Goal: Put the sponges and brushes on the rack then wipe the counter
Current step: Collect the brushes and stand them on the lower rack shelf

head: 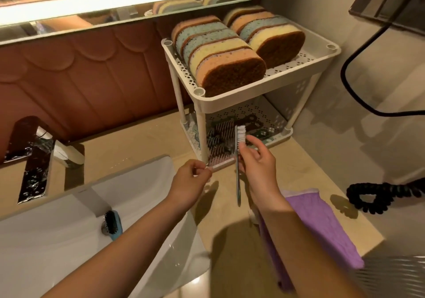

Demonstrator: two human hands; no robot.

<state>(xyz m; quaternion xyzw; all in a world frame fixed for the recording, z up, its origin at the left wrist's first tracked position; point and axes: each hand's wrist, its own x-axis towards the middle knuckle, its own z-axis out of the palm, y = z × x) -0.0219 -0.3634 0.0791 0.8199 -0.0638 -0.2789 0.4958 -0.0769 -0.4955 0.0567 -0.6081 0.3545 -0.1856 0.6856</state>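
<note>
A white two-tier rack (271,95) stands on the counter at the back right. Several sponges (220,56) stand on edge on its top tier. Several brushes (220,134) lie on the lower tier. My right hand (257,166) holds a grey toothbrush (238,182) upright in front of the lower tier, white bristles at the top. My left hand (190,180) pinches the end of a pale thin brush handle (220,165) that lies at the rack's front edge. A blue brush (112,224) lies in the sink (69,240) by the drain.
A purple cloth (322,228) lies on the beige counter (142,146) under my right forearm. A chrome tap (34,159) stands left of the basin. A coiled black cord (377,194) rests at the right, and a mirror hangs above.
</note>
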